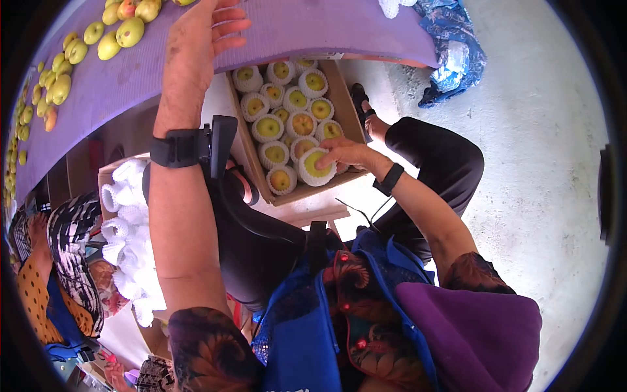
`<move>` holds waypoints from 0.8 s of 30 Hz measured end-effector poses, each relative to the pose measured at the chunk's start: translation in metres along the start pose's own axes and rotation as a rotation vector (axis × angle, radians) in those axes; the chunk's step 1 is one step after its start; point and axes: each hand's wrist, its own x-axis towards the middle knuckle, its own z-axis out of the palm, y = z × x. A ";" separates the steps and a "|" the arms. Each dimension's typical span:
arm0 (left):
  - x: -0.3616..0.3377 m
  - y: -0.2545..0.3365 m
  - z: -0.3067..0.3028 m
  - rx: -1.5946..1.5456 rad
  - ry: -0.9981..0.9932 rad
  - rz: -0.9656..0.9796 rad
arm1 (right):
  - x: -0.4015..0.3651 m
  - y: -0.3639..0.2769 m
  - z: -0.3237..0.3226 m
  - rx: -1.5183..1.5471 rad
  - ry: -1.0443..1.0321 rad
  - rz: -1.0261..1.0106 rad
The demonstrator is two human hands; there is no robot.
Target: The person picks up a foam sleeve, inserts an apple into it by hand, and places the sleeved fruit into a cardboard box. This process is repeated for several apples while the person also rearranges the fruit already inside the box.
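Observation:
My right hand grips a yellow-green apple in a white foam net, at the near right corner of a cardboard box. Several apples in the same foam nets fill the box, their tops showing yellow-green, some blushed red. My left hand is raised over the purple-covered table, its fingers stretched out and apart, with nothing seen in it. Nearest to that hand are loose apples on the table.
Loose apples run along the table's left side. White foam nets are piled in a box at left, near another person. A blue plastic bag hangs at the table's right end. My legs are on either side of the apple box.

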 end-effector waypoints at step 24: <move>-0.018 0.011 0.015 0.310 -0.017 0.198 | 0.020 -0.013 0.008 0.260 0.269 -0.122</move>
